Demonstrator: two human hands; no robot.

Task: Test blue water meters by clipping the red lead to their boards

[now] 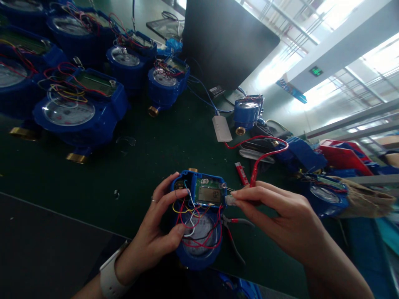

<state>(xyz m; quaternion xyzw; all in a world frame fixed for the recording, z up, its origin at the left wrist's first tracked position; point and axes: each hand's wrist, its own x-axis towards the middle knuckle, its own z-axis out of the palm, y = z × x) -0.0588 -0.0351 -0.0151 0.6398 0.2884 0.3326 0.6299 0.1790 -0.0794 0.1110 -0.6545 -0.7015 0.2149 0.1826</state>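
My left hand (pixel 157 232) grips a blue water meter (pixel 199 220) from its left side, fingers curled round the body, thumb over the dial. The meter's top is open and shows a small LCD board and loose red, yellow and white wires. My right hand (pixel 274 211) pinches a small clear connector (pixel 230 200) at the meter's right edge. A red cable (pixel 258 155) runs from that hand up and back across the table. A white watch band sits on my left wrist.
Several blue water meters (pixel 77 112) with tangled wires fill the back left of the green table (pixel 156 153). A black monitor (pixel 227 37) stands behind. Pliers (pixel 233 232) lie under the held meter. A white adapter (pixel 222 128), a red lighter (pixel 241 173) and more meters (pixel 327 195) lie right.
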